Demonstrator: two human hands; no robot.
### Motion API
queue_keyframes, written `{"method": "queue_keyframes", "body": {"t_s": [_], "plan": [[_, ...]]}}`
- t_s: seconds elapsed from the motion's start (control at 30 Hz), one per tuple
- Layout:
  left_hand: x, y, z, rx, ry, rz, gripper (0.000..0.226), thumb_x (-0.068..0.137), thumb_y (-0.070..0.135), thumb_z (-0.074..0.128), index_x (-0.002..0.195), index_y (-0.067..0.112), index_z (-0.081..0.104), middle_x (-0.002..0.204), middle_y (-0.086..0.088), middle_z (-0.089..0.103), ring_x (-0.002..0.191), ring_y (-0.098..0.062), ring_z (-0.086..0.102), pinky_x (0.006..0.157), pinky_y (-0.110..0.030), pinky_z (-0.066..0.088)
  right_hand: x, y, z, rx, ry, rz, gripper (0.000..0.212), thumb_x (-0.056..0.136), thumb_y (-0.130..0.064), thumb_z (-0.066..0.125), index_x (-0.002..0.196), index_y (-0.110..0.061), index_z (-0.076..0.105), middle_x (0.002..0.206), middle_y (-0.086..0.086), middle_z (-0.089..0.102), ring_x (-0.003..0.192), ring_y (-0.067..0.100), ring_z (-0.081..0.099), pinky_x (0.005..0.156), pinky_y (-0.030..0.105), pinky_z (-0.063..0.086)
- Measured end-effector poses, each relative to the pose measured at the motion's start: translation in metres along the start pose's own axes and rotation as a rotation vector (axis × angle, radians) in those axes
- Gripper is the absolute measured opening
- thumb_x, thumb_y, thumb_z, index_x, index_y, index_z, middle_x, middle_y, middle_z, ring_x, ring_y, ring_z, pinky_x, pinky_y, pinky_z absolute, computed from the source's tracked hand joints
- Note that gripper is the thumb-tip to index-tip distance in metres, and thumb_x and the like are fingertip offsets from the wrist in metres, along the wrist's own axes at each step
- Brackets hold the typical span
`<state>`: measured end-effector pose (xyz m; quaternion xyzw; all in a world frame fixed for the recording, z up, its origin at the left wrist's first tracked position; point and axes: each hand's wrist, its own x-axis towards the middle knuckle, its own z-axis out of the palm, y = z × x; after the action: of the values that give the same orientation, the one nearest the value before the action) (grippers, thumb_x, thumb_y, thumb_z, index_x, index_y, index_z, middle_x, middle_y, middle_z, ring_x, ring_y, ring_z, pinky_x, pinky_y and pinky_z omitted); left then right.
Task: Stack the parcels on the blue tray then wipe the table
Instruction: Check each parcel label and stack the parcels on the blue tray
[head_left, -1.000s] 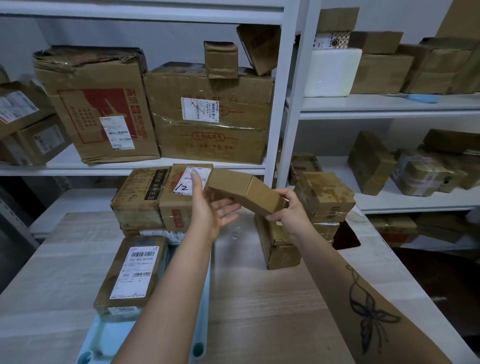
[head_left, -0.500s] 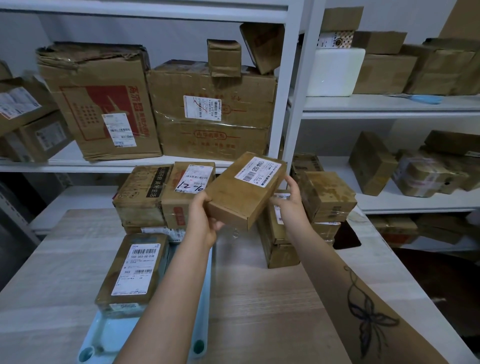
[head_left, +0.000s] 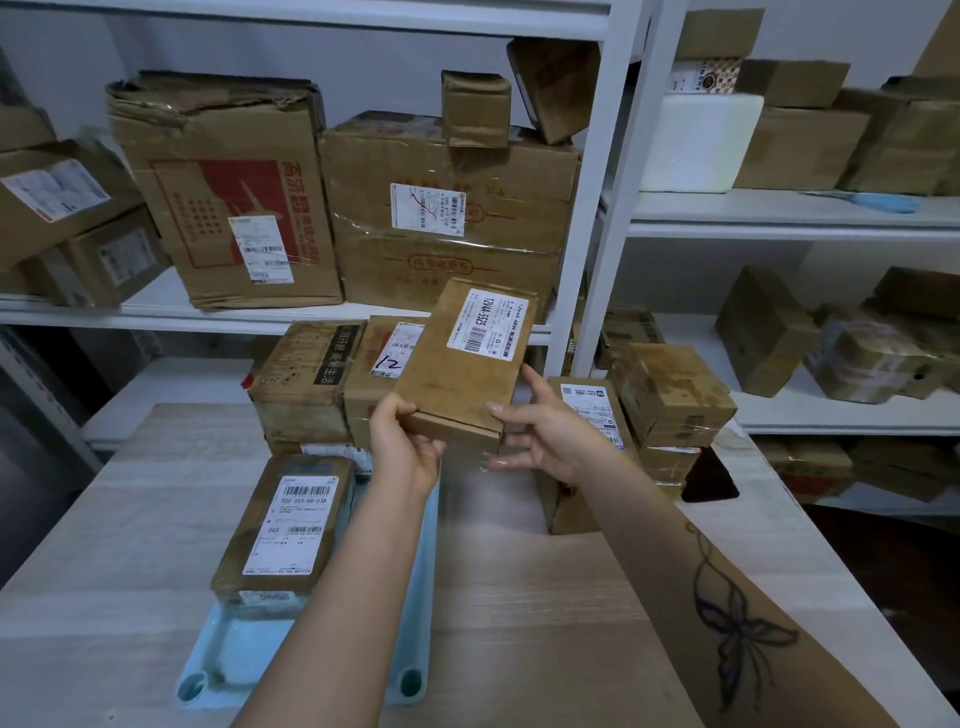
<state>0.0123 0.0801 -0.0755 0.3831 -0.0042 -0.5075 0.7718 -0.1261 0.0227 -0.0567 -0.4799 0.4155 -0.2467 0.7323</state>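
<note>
I hold a flat brown parcel (head_left: 457, 374) with a white label in the air above the table, label side facing me. My left hand (head_left: 408, 441) grips its near left corner. At its near right corner, my right hand (head_left: 540, 431) holds it with thumb and fingers. Below lies the blue tray (head_left: 234, 649), with a long labelled parcel (head_left: 285, 525) on its left side. More parcels stand behind the tray: a printed box (head_left: 306, 374) and one marked 12 (head_left: 382, 374).
On the wooden table (head_left: 519, 597), a stack of parcels (head_left: 670, 395) stands at the right, with another labelled box (head_left: 587, 415) before it. White shelves (head_left: 613, 208) full of cartons rise behind. A dark notch (head_left: 709, 478) cuts the table's right edge.
The held parcel turned from lying crosswise to standing lengthwise with its label toward me. My left hand moved from beside it to gripping its near corner.
</note>
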Motion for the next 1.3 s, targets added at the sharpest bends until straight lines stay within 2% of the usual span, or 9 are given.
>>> {"method": "queue_keyframes", "body": {"t_s": [0.2,0.37,0.47,0.7,0.8,0.87,1.0,1.13,1.3], "plan": [[-0.002,0.013,-0.006,-0.068,0.012,0.032,0.025,0.084,0.006,0.034,0.087,0.01,0.059,0.095,-0.009,0.062,0.088,-0.024,0.06,0.095,-0.044,0.045,0.006,-0.001,0.017,0.019,-0.028,-0.032,0.082,0.087,0.0,0.062,0.149,-0.033,0.02,0.131,0.011,0.057,0.104,0.034,0.064,0.072,0.043,0.059],[-0.001,0.024,-0.013,0.078,0.053,0.042,0.027,0.089,0.035,0.05,0.107,0.017,0.061,0.112,-0.008,0.064,0.107,-0.026,0.06,0.089,-0.043,0.05,0.013,-0.003,0.028,0.015,0.033,-0.025,0.07,0.091,0.002,0.055,0.147,-0.031,0.03,0.129,0.01,0.058,0.112,0.035,0.061,0.066,0.04,0.059],[-0.001,0.031,-0.02,0.189,0.045,0.053,0.028,0.09,0.046,0.053,0.093,0.021,0.064,0.098,-0.004,0.068,0.095,-0.022,0.063,0.089,-0.041,0.051,0.017,-0.006,0.032,0.007,0.076,-0.026,0.061,0.092,0.001,0.05,0.143,-0.031,0.038,0.123,0.007,0.059,0.112,0.032,0.06,0.06,0.037,0.059],[0.009,0.045,-0.032,0.393,0.05,-0.009,0.035,0.083,0.038,0.065,0.111,0.017,0.06,0.097,-0.003,0.068,0.087,-0.017,0.062,0.065,-0.028,0.049,0.032,-0.018,0.045,-0.002,0.196,-0.088,0.039,0.097,-0.006,0.045,0.131,-0.022,0.056,0.111,-0.001,0.061,0.09,0.012,0.06,0.082,0.036,0.055],[0.017,0.05,-0.033,0.337,0.056,-0.035,0.029,0.084,0.029,0.064,0.11,0.017,0.059,0.092,-0.003,0.066,0.081,-0.016,0.061,0.066,-0.029,0.052,0.042,-0.019,0.053,0.061,0.258,-0.13,0.037,0.094,-0.014,0.055,0.131,-0.017,0.054,0.114,0.0,0.06,0.11,0.018,0.059,0.103,0.042,0.046],[0.023,0.052,-0.031,0.32,0.043,-0.034,0.028,0.086,0.029,0.063,0.111,0.018,0.058,0.096,-0.003,0.065,0.079,-0.014,0.06,0.066,-0.028,0.051,0.049,-0.016,0.059,0.143,0.244,-0.132,0.055,0.089,-0.014,0.064,0.138,-0.016,0.041,0.13,0.005,0.054,0.12,0.023,0.054,0.107,0.045,0.042],[0.038,0.057,-0.023,0.319,0.04,-0.021,0.019,0.087,0.026,0.063,0.104,0.02,0.058,0.096,-0.003,0.062,0.075,-0.013,0.062,0.06,-0.024,0.054,0.059,-0.011,0.072,0.124,0.139,-0.062,0.083,0.084,-0.009,0.068,0.149,-0.022,0.018,0.136,0.012,0.05,0.121,0.032,0.053,0.097,0.047,0.048],[0.052,0.057,-0.017,0.271,0.043,-0.005,0.042,0.085,0.021,0.067,0.122,0.01,0.053,0.105,-0.012,0.064,0.076,-0.017,0.066,0.053,-0.022,0.055,0.066,-0.008,0.082,0.054,0.111,-0.043,0.075,0.084,-0.004,0.066,0.147,-0.018,0.027,0.107,0.002,0.06,0.099,0.023,0.062,0.082,0.04,0.055],[0.063,0.055,-0.009,0.288,0.03,-0.022,0.048,0.084,0.024,0.068,0.126,0.008,0.052,0.109,-0.015,0.064,0.08,-0.02,0.066,0.058,-0.027,0.055,0.08,-0.011,0.084,0.15,0.181,-0.087,0.064,0.087,0.003,0.06,0.144,-0.011,0.036,0.128,0.013,0.058,0.108,0.025,0.061,0.078,0.028,0.055]]}}
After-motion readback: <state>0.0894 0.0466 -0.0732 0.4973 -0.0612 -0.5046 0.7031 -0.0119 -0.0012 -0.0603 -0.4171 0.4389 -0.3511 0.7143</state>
